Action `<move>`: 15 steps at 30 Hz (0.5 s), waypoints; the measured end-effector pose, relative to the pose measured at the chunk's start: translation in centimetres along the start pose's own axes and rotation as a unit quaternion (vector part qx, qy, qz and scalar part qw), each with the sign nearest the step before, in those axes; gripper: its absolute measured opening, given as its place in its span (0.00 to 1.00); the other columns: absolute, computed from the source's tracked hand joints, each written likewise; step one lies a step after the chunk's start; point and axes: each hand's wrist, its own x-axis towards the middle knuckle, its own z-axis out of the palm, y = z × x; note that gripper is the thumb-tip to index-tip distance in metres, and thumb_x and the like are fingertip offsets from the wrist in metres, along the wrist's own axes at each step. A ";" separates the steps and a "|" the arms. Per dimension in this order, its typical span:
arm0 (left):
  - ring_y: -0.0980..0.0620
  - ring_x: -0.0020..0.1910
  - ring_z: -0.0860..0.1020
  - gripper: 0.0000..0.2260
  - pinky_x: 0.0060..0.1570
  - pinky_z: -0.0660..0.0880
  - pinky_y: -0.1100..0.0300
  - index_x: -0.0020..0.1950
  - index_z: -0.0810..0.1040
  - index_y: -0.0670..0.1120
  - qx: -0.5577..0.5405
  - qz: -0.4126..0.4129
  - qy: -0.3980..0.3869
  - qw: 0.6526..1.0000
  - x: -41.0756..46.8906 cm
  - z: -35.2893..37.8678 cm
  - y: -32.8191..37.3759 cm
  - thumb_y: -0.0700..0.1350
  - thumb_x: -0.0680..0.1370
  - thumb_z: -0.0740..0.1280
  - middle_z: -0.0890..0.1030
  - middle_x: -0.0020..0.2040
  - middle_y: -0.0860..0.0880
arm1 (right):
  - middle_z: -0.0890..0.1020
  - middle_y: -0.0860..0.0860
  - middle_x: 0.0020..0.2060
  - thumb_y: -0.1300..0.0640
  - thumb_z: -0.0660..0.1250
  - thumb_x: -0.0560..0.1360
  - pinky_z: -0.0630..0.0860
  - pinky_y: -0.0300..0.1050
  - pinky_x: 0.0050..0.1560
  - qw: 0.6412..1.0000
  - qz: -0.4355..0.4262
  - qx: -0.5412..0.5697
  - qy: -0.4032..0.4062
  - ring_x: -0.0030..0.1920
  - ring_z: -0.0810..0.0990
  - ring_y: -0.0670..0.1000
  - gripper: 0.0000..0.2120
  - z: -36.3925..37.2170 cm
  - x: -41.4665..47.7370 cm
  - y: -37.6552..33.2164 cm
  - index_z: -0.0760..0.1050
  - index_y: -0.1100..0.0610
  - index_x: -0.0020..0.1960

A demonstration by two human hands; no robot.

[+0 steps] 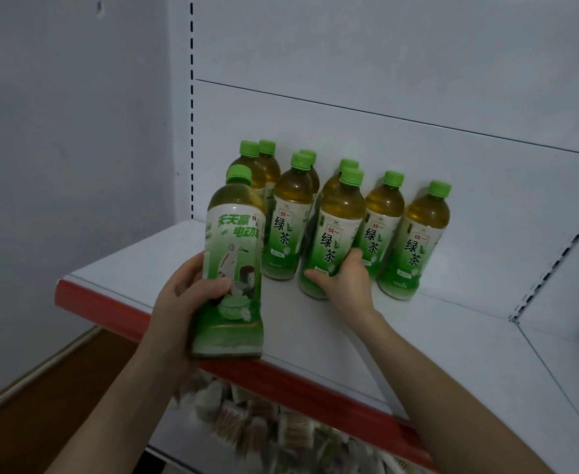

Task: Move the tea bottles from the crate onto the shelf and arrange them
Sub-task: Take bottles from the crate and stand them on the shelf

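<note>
Far left, the left hand [187,295] is wrapped tight around the lower half of a tea bottle [233,265], thumb across the label, holding it upright in the air above the red front edge [117,307] of the shelf [452,336]. Green cap on top, a scooter picture on the label facing us. Just behind it, two bottles at the back-left [257,162] stand close to the rear panel, and next along a front bottle [286,217] shows its green tea label squarely, another cap peeking out behind it. Moving to the middle, the right hand [344,278] is closed on the lower part of the middle front bottle [332,234], fingers round its right side, thumb across the front; this one stands on the shelf board. Further right, two more bottles [414,241] stand side by side on the board, labels forward. Below the shelf, blurred packets [247,415] crowd the lower level
</note>
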 end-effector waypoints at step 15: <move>0.46 0.46 0.83 0.41 0.36 0.80 0.56 0.60 0.74 0.49 0.043 0.042 0.019 0.998 0.0 1.2 -0.3 0.48 0.47 0.79 0.83 0.52 0.47 | 0.77 0.51 0.56 0.53 0.68 0.73 0.70 0.37 0.52 0.997 -0.025 0.072 -0.029 0.56 0.76 0.49 0.26 -5.1 -0.5 -1.9 0.65 0.61 0.67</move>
